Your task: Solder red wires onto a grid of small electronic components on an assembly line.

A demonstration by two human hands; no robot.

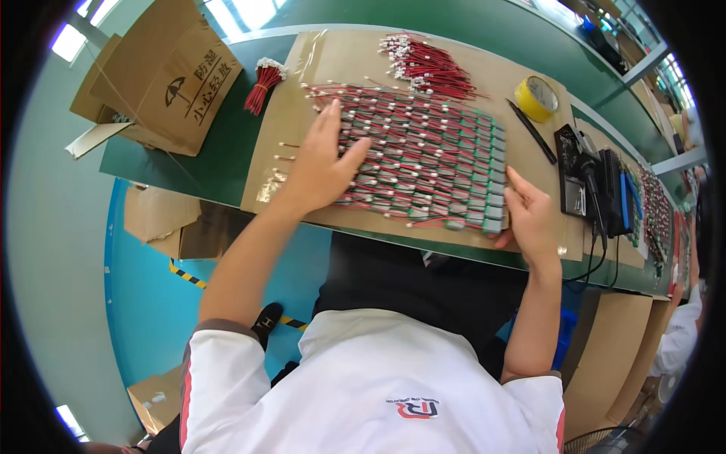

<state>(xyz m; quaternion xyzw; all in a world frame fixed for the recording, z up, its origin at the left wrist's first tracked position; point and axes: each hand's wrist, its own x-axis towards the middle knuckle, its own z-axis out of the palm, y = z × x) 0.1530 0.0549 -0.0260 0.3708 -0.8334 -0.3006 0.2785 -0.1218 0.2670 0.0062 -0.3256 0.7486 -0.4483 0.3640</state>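
Overlapping rows of small grey blocks with green ends and red-and-black wires [423, 155] lie on a brown cardboard sheet on the bench. White plugs tip the wires. My left hand [325, 163] rests on the left part of the rows, its fingers stretched and the thumb spread, holding nothing. At the right edge of the rows, my right hand [529, 216] touches the end blocks from the side. Its fingers are bent but apart, and the lower fingertips are partly hidden near the front corner.
Beyond the rows lies a pile of red wires [435, 68]; a tied wire bundle [265, 85] is at left. An open cardboard box [162, 83] stands far left. To the right are yellow tape [536, 98], a black pen-like tool [532, 132] and a corded soldering iron [590, 178].
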